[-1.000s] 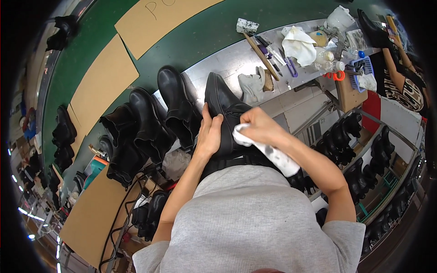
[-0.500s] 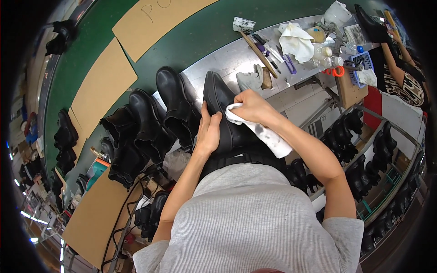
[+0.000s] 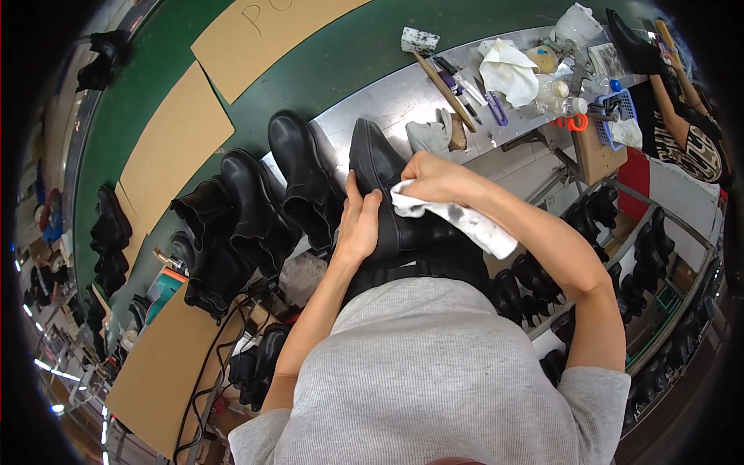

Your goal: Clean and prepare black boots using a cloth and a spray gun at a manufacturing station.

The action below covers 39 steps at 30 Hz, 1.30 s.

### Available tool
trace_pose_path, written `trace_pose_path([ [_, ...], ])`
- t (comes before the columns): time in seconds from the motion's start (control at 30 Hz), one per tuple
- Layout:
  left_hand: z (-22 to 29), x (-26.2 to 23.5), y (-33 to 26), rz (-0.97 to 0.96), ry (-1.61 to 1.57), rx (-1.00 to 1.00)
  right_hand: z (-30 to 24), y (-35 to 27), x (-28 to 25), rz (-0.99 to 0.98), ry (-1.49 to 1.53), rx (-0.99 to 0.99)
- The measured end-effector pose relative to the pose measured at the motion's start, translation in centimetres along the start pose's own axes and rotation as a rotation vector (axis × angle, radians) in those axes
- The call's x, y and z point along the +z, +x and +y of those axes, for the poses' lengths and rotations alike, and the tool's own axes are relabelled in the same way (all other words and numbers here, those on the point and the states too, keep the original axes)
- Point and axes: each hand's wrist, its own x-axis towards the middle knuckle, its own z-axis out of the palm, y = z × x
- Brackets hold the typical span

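Note:
A black leather boot (image 3: 372, 151) lies on its side in front of my waist, its toe pointing away from me over the metal worktop. My left hand (image 3: 359, 225) grips it along the sole edge, fingers stretched up the side and thumb over the upper. Bunched in my right hand (image 3: 435, 180) is a white cloth with dark smudges (image 3: 482, 231), pressed against the boot's upper near the ankle; its loose end hangs toward my forearm. The closed right fingertips are partly hidden by the cloth.
More black boots (image 3: 293, 143) stand just left. Beyond them, brown cardboard sheets (image 3: 174, 143) lie on a green surface (image 3: 310, 70). Pens, a brush and a crumpled white cloth (image 3: 508, 74) sit far right, near a blue basket (image 3: 618, 116). A boot rack (image 3: 659, 341) and another person's arm (image 3: 673, 108) are at right.
My right hand and the cloth have shifted slightly right along the boot, the elbow swinging outward. My left hand keeps its hold on the boot.

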Motion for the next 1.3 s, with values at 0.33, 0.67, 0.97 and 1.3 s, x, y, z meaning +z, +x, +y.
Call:
trace_pose_path([
  [0.33, 0.2, 0.1, -0.2, 0.006, -0.003, 0.003, 0.6, 0.4, 0.1, 0.030, 0.005, 0.012],
  [0.67, 0.1, 0.2, 0.1, 0.011, -0.002, 0.021, 1.2, -2.4, 1.7, 0.135, 0.022, -0.033],
  [0.97, 2.8, -0.3, -1.1, -0.001, 0.036, -0.062, 3.2, -5.2, 2.7, 0.108, 0.248, -0.130],
  [1.3, 0.2, 0.2, 0.0, 0.005, -0.039, 0.014, 2.5, -1.9, 2.1, 0.184, 0.097, -0.086],
])
